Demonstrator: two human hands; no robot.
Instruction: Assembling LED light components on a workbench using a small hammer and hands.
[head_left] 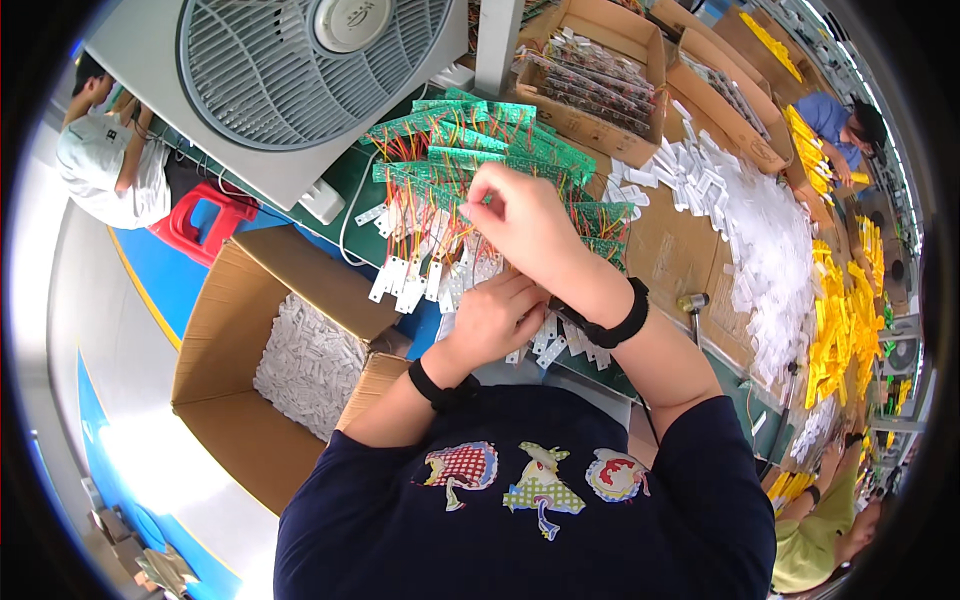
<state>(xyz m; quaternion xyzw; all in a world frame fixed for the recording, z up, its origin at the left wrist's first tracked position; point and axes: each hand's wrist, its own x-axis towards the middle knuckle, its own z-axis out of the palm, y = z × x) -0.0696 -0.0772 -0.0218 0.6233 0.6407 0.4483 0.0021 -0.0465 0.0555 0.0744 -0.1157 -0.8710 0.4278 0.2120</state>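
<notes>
Green circuit boards (480, 135) with red and yellow wires lie piled on the bench in front of me. Small white plastic pieces (410, 283) hang from the wire ends along the near side of the pile. My right hand (525, 222) is raised over the boards, thumb and fingertips pinched together; anything between them is too small to make out. Just below it, close to my body, my left hand (490, 325) is closed with its fingers curled inward. What it grips is hidden under the fingers and the right forearm.
A large grey fan (130, 50) stands at the back left. Below it, a cardboard box (225, 385) holds many white pieces. Loose white parts (765, 260) spread over the right side, beside a hammer (694, 304) and yellow parts (830, 320). Boxes of boards (640, 140) stand behind. Other people sit around.
</notes>
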